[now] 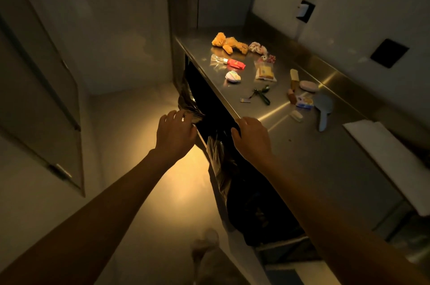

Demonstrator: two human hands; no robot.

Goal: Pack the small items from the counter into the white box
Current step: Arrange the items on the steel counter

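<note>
Small items lie spread on the steel counter [302, 145]: an orange plush toy [229, 44], a red tube [235, 64], a pastel oval case [232, 76], a snack packet [265, 72], a green tool [263, 95], a pink oval piece [308, 86] and a small blue-white carton [304, 103]. A white box [381, 152] lies flat at the counter's right end. My left hand [176, 131] grips the glossy black bag [218, 161] hanging below the counter's front edge. My right hand [251, 138] curls its fingers over the bag's dark rim at that edge.
A light blue hand mirror [324, 110], a cream bar [294, 75] and a white-pink scrunchie [257, 47] also lie on the counter. Pale cabinet doors [46, 98] stand to the left across a narrow lit floor. The wall holds a dark socket plate [389, 52].
</note>
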